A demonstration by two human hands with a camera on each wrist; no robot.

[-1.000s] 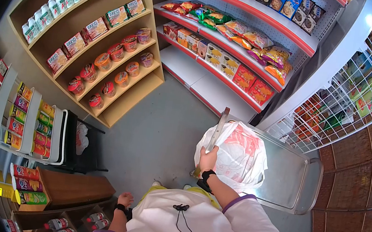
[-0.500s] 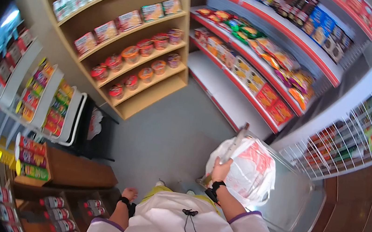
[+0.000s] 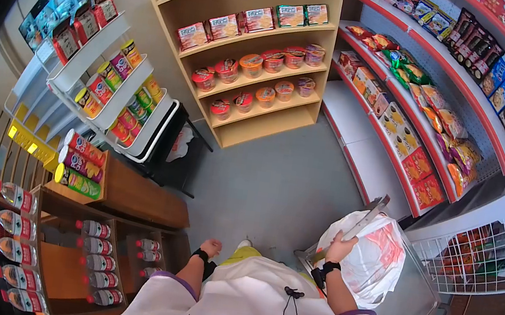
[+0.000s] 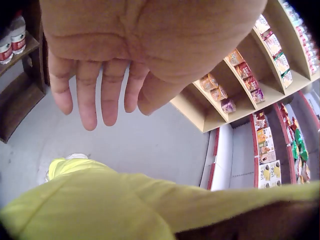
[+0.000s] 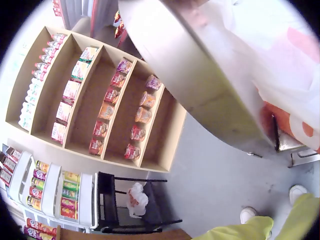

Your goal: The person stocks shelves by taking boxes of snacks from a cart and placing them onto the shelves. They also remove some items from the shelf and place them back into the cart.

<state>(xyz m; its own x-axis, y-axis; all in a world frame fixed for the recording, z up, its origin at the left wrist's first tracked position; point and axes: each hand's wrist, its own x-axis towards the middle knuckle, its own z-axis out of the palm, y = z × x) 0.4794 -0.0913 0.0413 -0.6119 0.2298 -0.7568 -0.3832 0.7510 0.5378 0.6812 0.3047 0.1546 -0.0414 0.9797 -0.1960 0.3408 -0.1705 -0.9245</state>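
Observation:
My right hand [image 3: 338, 251] grips the lower end of the slanted metal handle [image 3: 367, 218] of a steel trolley [image 3: 425, 308]. A white plastic bag [image 3: 377, 263] with red print lies on the trolley, right beside that hand. In the right wrist view, the handle [image 5: 200, 85] and the bag [image 5: 280, 65] fill the top, and the hand itself is hidden. My left hand [image 3: 211, 247] hangs at my side holding nothing. Its fingers [image 4: 100, 95] point straight down over the grey floor, above my yellow trousers [image 4: 85, 200].
A wooden shelf unit [image 3: 262, 82] with cup noodles and packets stands ahead. Red-and-white snack shelves [image 3: 424, 116] run along the right. A white can rack [image 3: 114, 95] and a black stand [image 3: 171, 147] are at left, with bottle shelves [image 3: 99, 258] below. Wire mesh [image 3: 481, 258] lies right of the trolley.
The head view has swung left, so the shelves and trolley sit further right in frame. My right hand has kept its grip on the handle, and my left hand has stayed hanging.

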